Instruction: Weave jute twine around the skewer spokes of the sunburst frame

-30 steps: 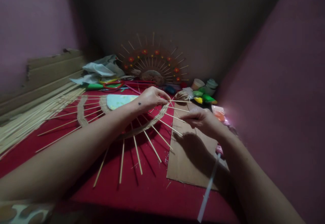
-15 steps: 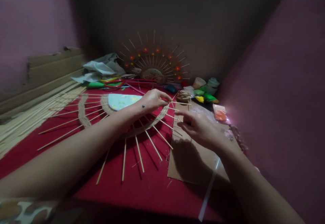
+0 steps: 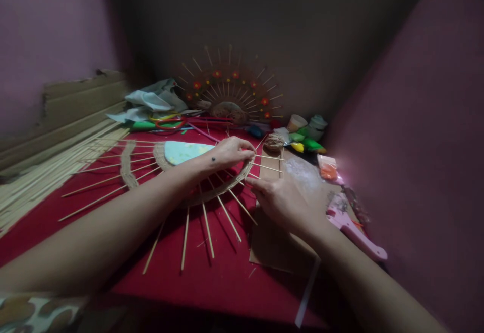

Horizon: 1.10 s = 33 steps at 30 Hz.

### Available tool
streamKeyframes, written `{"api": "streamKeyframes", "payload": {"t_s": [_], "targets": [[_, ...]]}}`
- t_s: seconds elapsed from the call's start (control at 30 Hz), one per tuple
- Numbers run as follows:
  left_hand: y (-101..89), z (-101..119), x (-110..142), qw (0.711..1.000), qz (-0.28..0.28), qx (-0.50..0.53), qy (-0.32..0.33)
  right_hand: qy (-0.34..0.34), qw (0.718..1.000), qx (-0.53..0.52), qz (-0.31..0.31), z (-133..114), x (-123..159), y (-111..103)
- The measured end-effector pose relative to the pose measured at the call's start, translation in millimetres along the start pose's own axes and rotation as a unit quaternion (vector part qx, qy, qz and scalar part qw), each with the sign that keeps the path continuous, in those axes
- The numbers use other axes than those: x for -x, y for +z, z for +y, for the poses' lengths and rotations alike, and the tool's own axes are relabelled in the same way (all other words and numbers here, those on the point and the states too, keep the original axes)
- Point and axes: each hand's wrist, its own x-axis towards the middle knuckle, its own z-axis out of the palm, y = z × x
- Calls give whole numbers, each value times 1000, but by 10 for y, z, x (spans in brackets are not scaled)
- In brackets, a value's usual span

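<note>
Head view: stick fan [image 3: 226, 189] on the table [image 3: 204, 285]. Left hand [image 3: 229, 151], fingers pinched closed on its rim; right hand [image 3: 285, 203], fingers nearly together at its sticks, any hold impossible to tell. Inner and outer bands appear woven; stick ends bare. Twine [image 3: 273, 142] just beyond the fan's right edge.

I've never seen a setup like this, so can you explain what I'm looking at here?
There's no robot: these are a person's bare hands, seen by a camera worn on their head, looking forward and down. The left hand pinches the far right end of a curved woven band with thin sticks fanning out. The right hand has its fingertips beside that band; whether it grips anything is unclear. On the red surface also lie a cardboard sheet and a pink tool.
</note>
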Motion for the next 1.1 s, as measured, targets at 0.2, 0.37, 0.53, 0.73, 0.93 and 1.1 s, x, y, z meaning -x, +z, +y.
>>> {"api": "streamKeyframes", "payload": {"t_s": [0.2, 0.37, 0.53, 0.73, 0.93, 1.1], "targets": [[38, -6, 9, 998, 28, -49, -21, -19, 999, 28, -29, 5, 14, -67], [-20, 25, 21, 998, 22, -38, -42, 6, 998, -6, -62, 50, 38, -249], [-54, 32, 22, 998, 37, -33, -42, 36, 996, -5, -78, 126, 67, -362], [-81, 18, 15, 998, 53, -13, -29, 36, 992, -22, -116, 167, 84, -274], [-199, 79, 46, 999, 52, 11, 7, 9, 987, -133, -90, 257, 75, -19], [-238, 143, 91, 998, 49, -30, 0, -11, 998, -44, -39, 92, 41, 57]]}}
